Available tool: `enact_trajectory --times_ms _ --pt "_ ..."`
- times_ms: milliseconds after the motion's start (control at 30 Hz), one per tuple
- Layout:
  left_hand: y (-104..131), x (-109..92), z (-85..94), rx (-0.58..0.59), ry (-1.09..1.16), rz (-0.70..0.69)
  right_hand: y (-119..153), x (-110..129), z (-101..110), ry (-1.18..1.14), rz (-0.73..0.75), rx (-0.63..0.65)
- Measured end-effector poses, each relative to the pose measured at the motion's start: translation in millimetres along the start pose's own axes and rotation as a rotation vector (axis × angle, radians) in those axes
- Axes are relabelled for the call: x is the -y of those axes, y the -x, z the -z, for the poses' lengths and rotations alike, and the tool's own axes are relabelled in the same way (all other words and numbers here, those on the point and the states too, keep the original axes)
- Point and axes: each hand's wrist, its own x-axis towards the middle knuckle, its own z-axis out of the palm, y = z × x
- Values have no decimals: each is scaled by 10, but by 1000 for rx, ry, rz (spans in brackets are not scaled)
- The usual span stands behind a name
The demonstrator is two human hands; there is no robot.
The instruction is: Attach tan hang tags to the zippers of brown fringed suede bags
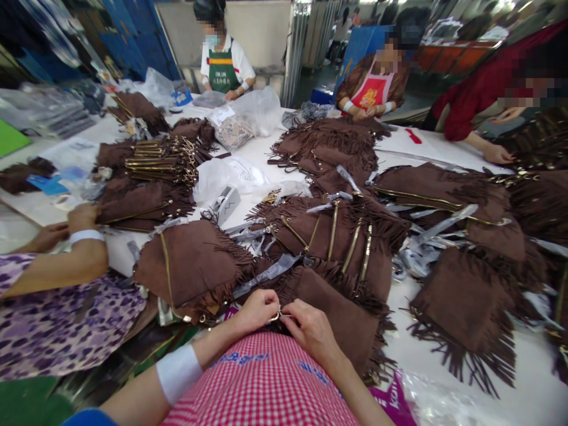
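Observation:
My left hand is closed in a pinch on a small pale-gold metal clasp, close to my red checked apron. Thumb and fingers of my right hand pinch the same clasp from the other side; its exact shape is partly covered by the fingertips. Just beyond my hands lies a brown fringed suede bag on the white table. Left of my hands rests another brown bag with a gold zipper. Behind them, a pile of brown bags shows several gold zippers and plastic-wrapped straps.
A co-worker's hands are at a bag stack on the left. Other people work across the table. A tape dispenser stands mid-table near clear plastic bags. More fringed bags lie at right, and a purple packet at the near edge.

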Motion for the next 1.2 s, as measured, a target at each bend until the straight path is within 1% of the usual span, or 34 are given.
enact_trajectory --times_ms 133,233,300,400,467,533,633,700,767,867,933,1033,1100,1133,1200 --pt "-12 -28 15 -62 -3 -32 9 -64 -56 -198 -54 -34" --pt "-8 -91 40 -93 13 -76 1 -87 -103 -317 -119 -93" --pt "2 -150 52 -88 29 -123 -25 -77 -116 -400 -182 -123" --pt "17 -250 56 -73 13 -209 -99 -42 -103 -544 -237 -110" --pt "15 -306 59 -74 -33 -255 -153 -29 -90 -589 -247 -114" --pt "-4 -327 70 -76 -64 -285 -194 -39 -91 -595 -271 -144" --pt "-54 -261 95 -47 -63 -255 -216 -80 -128 -610 -335 -188" --pt "-83 -168 103 6 -75 -214 -214 -105 -165 -642 -386 -204" --pt "-97 -73 95 38 -108 -221 -209 -119 -198 -681 -428 -209" --pt "-90 1 65 -18 -166 -288 -209 -126 -230 -734 -468 -211" --pt "-77 -1 49 -54 -215 -324 -214 -130 -246 -767 -487 -217" --pt "-67 -28 41 -56 -247 -372 -226 -144 -273 -814 -510 -237" --pt "-78 -24 38 -74 -158 -371 -237 -155 -289 -856 -525 -253" --pt "-90 -13 35 -82 -43 -338 -244 -158 -294 -883 -535 -261" --pt "-124 26 24 -66 264 -218 -263 -158 -287 -951 -563 -271"
